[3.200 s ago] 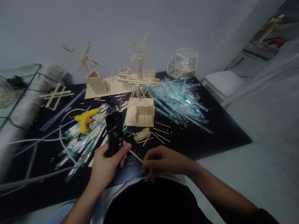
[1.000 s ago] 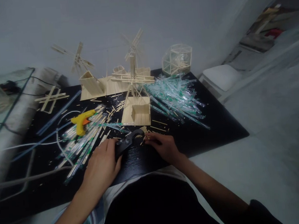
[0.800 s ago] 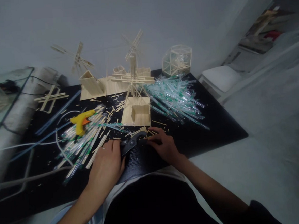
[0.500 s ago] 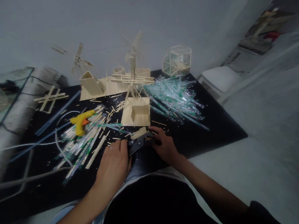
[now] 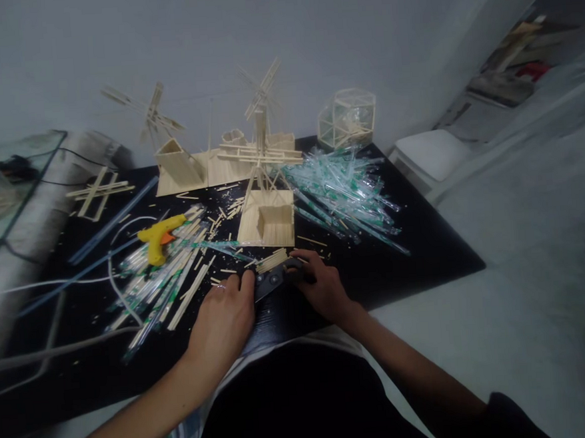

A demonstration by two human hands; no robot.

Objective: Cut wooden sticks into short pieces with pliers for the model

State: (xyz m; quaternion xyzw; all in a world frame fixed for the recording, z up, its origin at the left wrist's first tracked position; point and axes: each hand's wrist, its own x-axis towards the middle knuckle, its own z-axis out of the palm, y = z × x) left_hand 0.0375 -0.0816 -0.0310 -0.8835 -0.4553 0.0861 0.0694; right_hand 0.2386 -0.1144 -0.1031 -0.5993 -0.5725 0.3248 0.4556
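A dark plier-like cutter (image 5: 268,285) with round pivots lies low over the table's front edge, between my two hands. My left hand (image 5: 223,317), with a ring on one finger, is closed around its left end. At the curved right end, the fingers and thumb of my right hand (image 5: 323,289) are bent together; what they pinch, if anything, is hidden. Just beyond the tool is a small bundle of short wooden sticks (image 5: 272,260). Behind that stands a stick-built windmill model (image 5: 279,228) on a square wooden base.
A yellow glue gun (image 5: 162,237) rests on wrapped chopsticks (image 5: 151,309) at left, its white cable looping nearby. More wrapped chopsticks (image 5: 343,185) are heaped at right. Behind stand another windmill model (image 5: 179,167) and a geometric frame (image 5: 348,118). Stick offcuts litter the black table (image 5: 424,236).
My left hand has shifted slightly, and the handle that stuck out below it no longer shows. The tool looks more closed; the pale bit at its right end is no longer visible.
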